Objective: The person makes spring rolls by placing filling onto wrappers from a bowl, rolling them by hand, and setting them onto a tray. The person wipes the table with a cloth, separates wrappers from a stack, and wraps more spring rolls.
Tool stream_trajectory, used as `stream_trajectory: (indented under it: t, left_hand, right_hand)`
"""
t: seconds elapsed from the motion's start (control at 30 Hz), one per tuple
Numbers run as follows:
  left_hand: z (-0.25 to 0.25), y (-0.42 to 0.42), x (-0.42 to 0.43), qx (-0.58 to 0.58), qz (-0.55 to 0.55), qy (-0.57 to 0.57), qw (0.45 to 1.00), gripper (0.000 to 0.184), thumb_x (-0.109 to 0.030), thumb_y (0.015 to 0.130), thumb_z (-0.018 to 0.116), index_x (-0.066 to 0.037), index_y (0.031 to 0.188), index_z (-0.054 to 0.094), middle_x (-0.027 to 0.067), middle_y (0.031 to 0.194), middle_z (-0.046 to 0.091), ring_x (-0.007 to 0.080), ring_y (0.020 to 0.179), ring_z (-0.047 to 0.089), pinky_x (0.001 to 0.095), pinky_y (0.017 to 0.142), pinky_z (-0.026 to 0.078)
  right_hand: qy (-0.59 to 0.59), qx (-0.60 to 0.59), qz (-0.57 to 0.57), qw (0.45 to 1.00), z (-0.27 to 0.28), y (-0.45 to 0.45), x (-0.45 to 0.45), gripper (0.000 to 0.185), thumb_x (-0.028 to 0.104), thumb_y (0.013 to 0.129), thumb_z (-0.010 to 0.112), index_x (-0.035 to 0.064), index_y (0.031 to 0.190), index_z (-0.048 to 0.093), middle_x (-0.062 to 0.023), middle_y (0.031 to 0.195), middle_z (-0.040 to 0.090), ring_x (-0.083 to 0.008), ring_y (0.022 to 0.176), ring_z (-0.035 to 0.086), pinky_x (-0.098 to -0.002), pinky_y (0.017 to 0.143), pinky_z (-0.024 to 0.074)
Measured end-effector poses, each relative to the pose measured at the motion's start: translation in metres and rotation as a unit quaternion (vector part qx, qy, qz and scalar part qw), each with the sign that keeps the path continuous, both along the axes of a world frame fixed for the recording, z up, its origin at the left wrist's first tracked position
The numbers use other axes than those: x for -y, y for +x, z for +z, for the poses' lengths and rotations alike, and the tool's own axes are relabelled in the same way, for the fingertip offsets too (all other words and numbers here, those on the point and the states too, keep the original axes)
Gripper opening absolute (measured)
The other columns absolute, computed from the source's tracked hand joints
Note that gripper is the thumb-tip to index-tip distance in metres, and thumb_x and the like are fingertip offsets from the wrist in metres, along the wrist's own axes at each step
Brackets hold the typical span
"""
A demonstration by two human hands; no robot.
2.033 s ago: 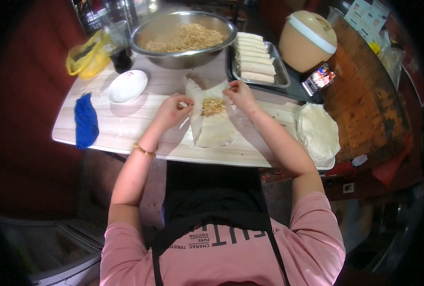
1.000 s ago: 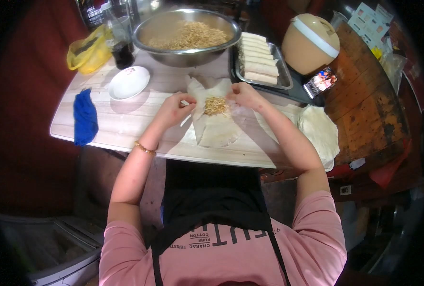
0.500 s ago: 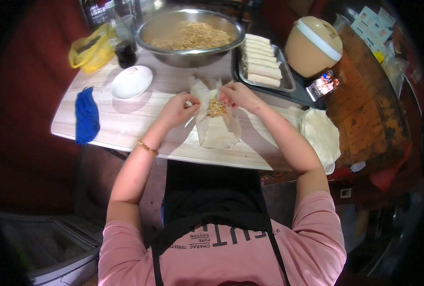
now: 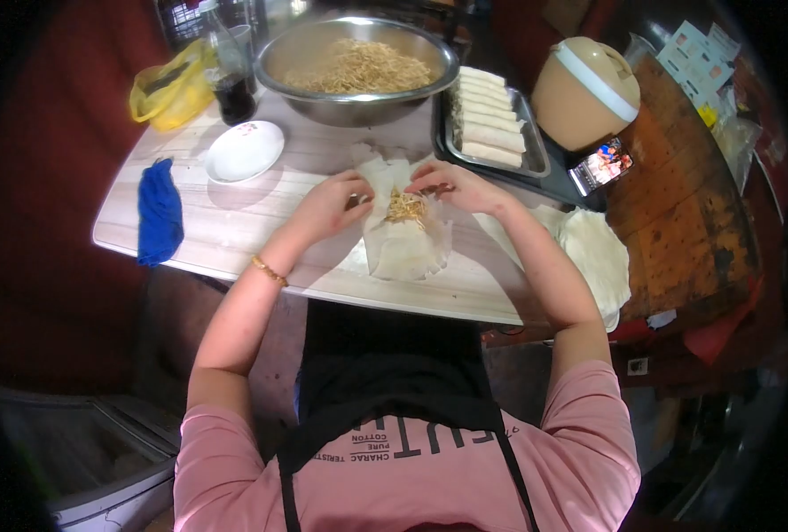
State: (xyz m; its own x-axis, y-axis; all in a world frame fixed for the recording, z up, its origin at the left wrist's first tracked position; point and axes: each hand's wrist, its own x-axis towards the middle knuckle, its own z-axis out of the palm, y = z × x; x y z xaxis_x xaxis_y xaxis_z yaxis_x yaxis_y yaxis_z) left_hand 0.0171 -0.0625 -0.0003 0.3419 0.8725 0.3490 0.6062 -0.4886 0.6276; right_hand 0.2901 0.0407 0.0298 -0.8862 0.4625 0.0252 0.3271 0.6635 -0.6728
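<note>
Folding the wrapper (image 4: 404,254) evenly beside the filling (image 4: 406,209), we curl left hand (image 4: 327,207) and right hand (image 4: 461,188) apart, grip unclear.

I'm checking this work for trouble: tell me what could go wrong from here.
The loose filling might spill, with the right hand right at it. The thin wrapper has ragged edges and could tear. The sheet stack lies at the edge of the table, beside the right forearm, and might get nudged.
</note>
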Motion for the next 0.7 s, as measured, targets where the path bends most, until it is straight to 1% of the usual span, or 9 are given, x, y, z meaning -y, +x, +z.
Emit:
stream_trajectory:
  t: [0.13, 0.2, 0.27, 0.33, 0.4, 0.47, 0.53, 0.6, 0.7]
  left_hand:
    - [0.000, -0.001, 0.002, -0.015, -0.008, 0.010, 1.000, 0.022, -0.015, 0.086, 0.072, -0.001, 0.101, 0.065, 0.0113, 0.108, 0.062, 0.0225, 0.077, 0.063, 0.0335, 0.070, 0.051]
    - [0.000, 0.000, 0.004, -0.015, -0.011, 0.021, 1.000, 0.023, -0.015, 0.086, 0.072, -0.001, 0.102, 0.064, 0.0112, 0.108, 0.062, 0.0221, 0.076, 0.062, 0.0333, 0.070, 0.051]
    - [0.000, 0.002, 0.007, -0.013, -0.016, 0.031, 0.999, 0.024, -0.016, 0.085, 0.072, -0.002, 0.102, 0.064, 0.0111, 0.108, 0.063, 0.0217, 0.075, 0.062, 0.0330, 0.069, 0.051]
    - [-0.001, 0.005, 0.008, -0.006, 0.001, 0.060, 0.998, 0.024, -0.019, 0.082, 0.074, -0.004, 0.096, 0.062, 0.0129, 0.096, 0.063, 0.0279, 0.072, 0.063, 0.0391, 0.066, 0.050]
    - [0.001, 0.006, 0.009, -0.020, 0.008, 0.052, 0.998, 0.025, -0.020, 0.082, 0.074, -0.004, 0.097, 0.062, 0.0132, 0.092, 0.064, 0.0293, 0.072, 0.063, 0.0399, 0.066, 0.049]
    - [0.003, 0.008, 0.012, -0.034, 0.015, 0.045, 0.998, 0.026, -0.021, 0.082, 0.074, -0.005, 0.097, 0.061, 0.0136, 0.089, 0.064, 0.0307, 0.072, 0.063, 0.0408, 0.066, 0.049]
    - [0.003, 0.010, 0.014, -0.026, 0.040, 0.034, 0.998, 0.027, -0.022, 0.081, 0.075, -0.004, 0.096, 0.061, 0.0140, 0.079, 0.065, 0.0329, 0.072, 0.064, 0.0420, 0.066, 0.048]
    - [-0.001, 0.009, 0.011, -0.023, 0.041, 0.025, 0.999, 0.030, -0.022, 0.082, 0.076, -0.003, 0.100, 0.061, 0.0147, 0.080, 0.065, 0.0317, 0.070, 0.063, 0.0402, 0.065, 0.049]
    - [-0.005, 0.009, 0.010, -0.007, 0.048, 0.020, 0.999, 0.034, -0.021, 0.081, 0.078, -0.002, 0.104, 0.061, 0.0162, 0.080, 0.065, 0.0311, 0.068, 0.062, 0.0387, 0.064, 0.049]
  right_hand:
    - [0.037, -0.030, 0.002, 0.999, -0.013, 0.004, 0.006, 0.036, 0.007, 0.088, 0.063, 0.0057, 0.124, 0.066, -0.0159, 0.136, 0.054, -0.0282, 0.123, 0.055, -0.0362, 0.101, 0.0449]
    - [0.099, -0.061, -0.012, 0.993, -0.018, 0.002, 0.017, 0.041, 0.023, 0.090, 0.067, 0.0020, 0.125, 0.064, -0.0187, 0.136, 0.054, -0.0307, 0.118, 0.058, -0.0372, 0.099, 0.0474]
    - [0.095, -0.049, -0.039, 0.994, -0.018, 0.000, 0.031, 0.043, 0.024, 0.090, 0.067, 0.0018, 0.126, 0.062, -0.0194, 0.137, 0.054, -0.0322, 0.119, 0.058, -0.0382, 0.098, 0.0477]
    - [0.090, -0.037, -0.067, 0.993, -0.023, -0.002, 0.038, 0.044, 0.024, 0.090, 0.067, 0.0016, 0.128, 0.060, -0.0201, 0.139, 0.053, -0.0337, 0.120, 0.058, -0.0393, 0.098, 0.0480]
    - [0.172, -0.068, -0.068, 0.980, -0.035, -0.003, 0.037, 0.049, 0.026, 0.088, 0.071, 0.0026, 0.129, 0.057, -0.0189, 0.134, 0.057, -0.0356, 0.117, 0.058, -0.0404, 0.097, 0.0475]
    - [0.200, -0.078, -0.069, 0.974, -0.043, -0.003, 0.037, 0.051, 0.028, 0.087, 0.073, 0.0027, 0.129, 0.056, -0.0194, 0.132, 0.057, -0.0368, 0.115, 0.059, -0.0409, 0.096, 0.0479]
    - [0.228, -0.088, -0.070, 0.967, -0.045, -0.006, 0.039, 0.053, 0.029, 0.086, 0.074, 0.0028, 0.129, 0.055, -0.0199, 0.130, 0.058, -0.0380, 0.113, 0.059, -0.0414, 0.095, 0.0482]
    - [0.251, -0.100, -0.100, 0.958, -0.047, -0.010, 0.043, 0.051, 0.028, 0.085, 0.073, 0.0011, 0.126, 0.057, -0.0226, 0.125, 0.060, -0.0405, 0.114, 0.058, -0.0444, 0.098, 0.0464]
    - [0.186, -0.092, -0.150, 0.967, -0.041, -0.010, 0.052, 0.049, 0.028, 0.085, 0.073, 0.0005, 0.123, 0.057, -0.0216, 0.123, 0.061, -0.0406, 0.112, 0.058, -0.0441, 0.097, 0.0461]
